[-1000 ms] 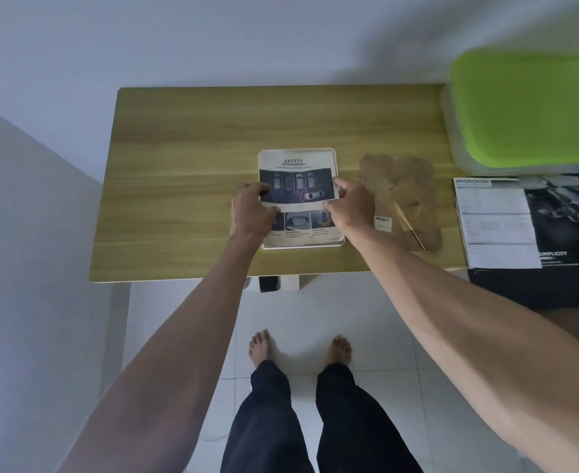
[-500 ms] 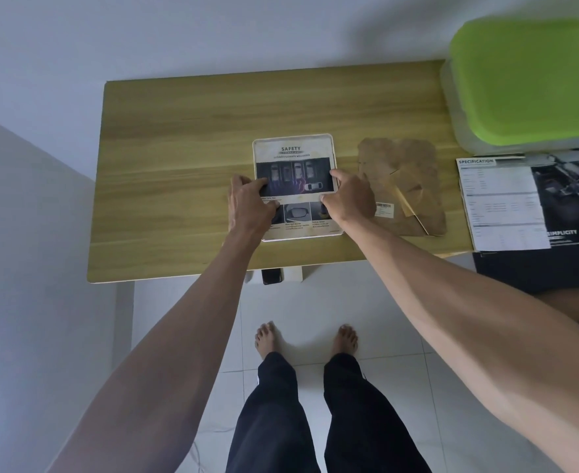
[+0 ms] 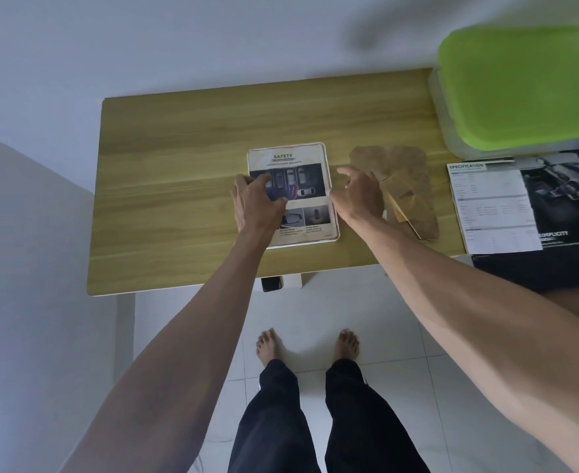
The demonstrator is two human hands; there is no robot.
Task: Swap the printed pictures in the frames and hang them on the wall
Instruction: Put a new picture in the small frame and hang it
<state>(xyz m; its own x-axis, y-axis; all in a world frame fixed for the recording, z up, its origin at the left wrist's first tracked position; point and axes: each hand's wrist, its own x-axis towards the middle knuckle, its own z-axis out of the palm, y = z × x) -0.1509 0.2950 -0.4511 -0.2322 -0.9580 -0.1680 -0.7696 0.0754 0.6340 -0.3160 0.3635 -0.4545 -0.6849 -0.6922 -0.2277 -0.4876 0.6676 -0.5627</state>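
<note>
A printed picture headed SAFETY (image 3: 298,165) lies flat in its white frame on the wooden table (image 3: 178,148). My left hand (image 3: 255,203) rests on the picture's left half, fingers spread over the dark car photo. Just off the frame's right edge my right hand (image 3: 358,194) hovers with loosely bent fingers and holds nothing. A brown frame backing board (image 3: 407,186) with its stand flap lies right of that hand. At the far right a second printed sheet headed SPECIFICATION (image 3: 489,206) lies on a dark brochure.
A green-lidded plastic box (image 3: 520,87) stands at the table's back right corner. White walls close the back and the left side. My bare feet (image 3: 306,346) stand on white floor tiles below the table's front edge.
My right hand has let go of the frame's right edge and moved right, toward the backing board. My left hand slid further onto the picture. The camera view shifted slightly.
</note>
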